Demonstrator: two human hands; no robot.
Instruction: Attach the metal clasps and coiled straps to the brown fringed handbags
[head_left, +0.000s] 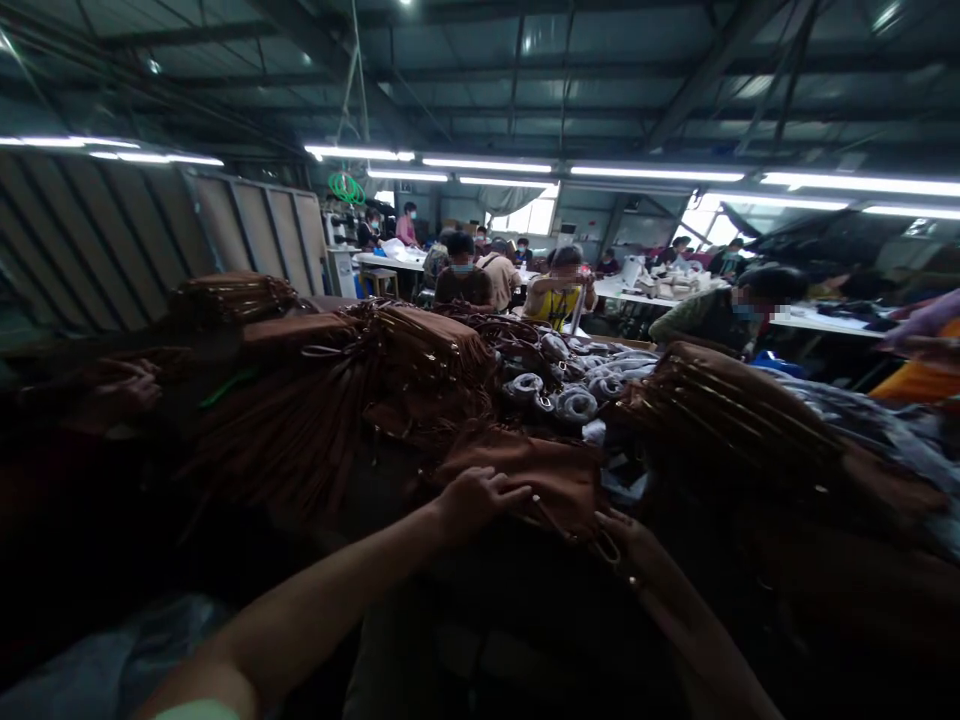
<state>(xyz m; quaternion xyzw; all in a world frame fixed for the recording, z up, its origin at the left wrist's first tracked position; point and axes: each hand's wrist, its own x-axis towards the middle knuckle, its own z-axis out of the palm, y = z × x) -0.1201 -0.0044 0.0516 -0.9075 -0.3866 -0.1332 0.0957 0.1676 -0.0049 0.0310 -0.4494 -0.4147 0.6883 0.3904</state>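
A brown leather-like bag lies in front of me at the centre of the dark table. My left hand rests on its left front part, fingers spread over the material. At the bag's lower right corner is my right hand, its fingertips against the edge beside a small strap loop; shadow makes the grip of those fingers hard to read. A small metal stud shows near the left fingertips.
Stacked brown bags with long straps lie behind and left; another stack stands right. Wrapped strap coils lie between them. Another person's hand is at the far left. Several people sit at tables beyond.
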